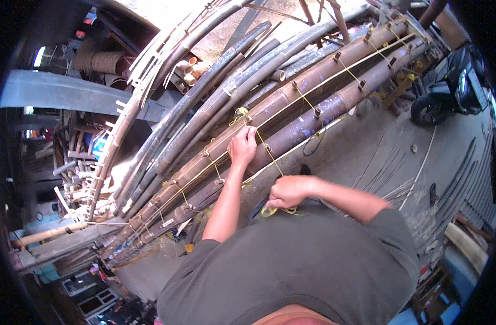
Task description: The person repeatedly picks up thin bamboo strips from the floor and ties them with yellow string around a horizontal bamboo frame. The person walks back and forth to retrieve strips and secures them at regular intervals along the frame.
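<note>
Blue-grey and broad, a beam (58, 93) crosses the far left below a woven cylinder (99, 62). Right of it, curved dark poles (204, 116) lie roughly alongside one another. Next come two long bamboo poles, slanting from lower left to upper right in front of the person: an upper brown pole (313, 77) and a lower purplish pole (334, 105) flecked with blue, both set with short pegs (317, 112). Against the upper one, the left hand (242, 147) has its fingers curled; whether they pinch anything, I cannot tell. Yellow cord (275, 163) spans the poles beside it and runs down to the right hand (289, 190), which is closed around it near the shirt (296, 254), with loose loops below. Farther right, thin rods (391, 172) lie on the floor, then a motorcycle (461, 86) stands.
</note>
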`<state>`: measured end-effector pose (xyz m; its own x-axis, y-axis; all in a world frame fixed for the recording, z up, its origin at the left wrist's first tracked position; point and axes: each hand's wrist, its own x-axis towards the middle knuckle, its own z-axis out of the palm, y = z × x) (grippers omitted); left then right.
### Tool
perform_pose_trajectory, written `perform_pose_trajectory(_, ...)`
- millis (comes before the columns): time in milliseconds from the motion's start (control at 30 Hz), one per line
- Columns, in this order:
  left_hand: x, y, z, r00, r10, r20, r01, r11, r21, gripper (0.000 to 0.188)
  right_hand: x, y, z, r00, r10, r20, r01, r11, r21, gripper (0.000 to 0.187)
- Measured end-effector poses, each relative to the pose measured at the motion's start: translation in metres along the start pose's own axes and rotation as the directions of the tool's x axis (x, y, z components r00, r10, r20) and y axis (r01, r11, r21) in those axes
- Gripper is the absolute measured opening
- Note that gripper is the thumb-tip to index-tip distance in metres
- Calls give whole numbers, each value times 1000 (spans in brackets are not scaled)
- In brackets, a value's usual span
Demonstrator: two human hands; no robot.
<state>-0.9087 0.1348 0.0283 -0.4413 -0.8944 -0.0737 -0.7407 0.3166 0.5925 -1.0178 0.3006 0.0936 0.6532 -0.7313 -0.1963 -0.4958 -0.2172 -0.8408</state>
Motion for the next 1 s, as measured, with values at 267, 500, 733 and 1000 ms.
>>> perform_pose_trajectory(267,50,42,-34,981,177,-81,-193,835,-516,23,50,86,68,883,240,-403,-254,967,19,32)
perform_pose_trajectory(500,146,-38,19,991,128,-38,-129,991,-37,30,46,69,77,865,287,-411,-409,879,-247,38)
perform_pose_trajectory(733,75,-68,-77,952,286,-108,-290,957,-26,33,104,3,117,842,154,-517,-34,972,234,43)
perform_pose_trajectory(1000,-60,-149,-107,982,160,101,-171,979,109,26,201,-28,125,326,863,-385,914,-184,363,21)
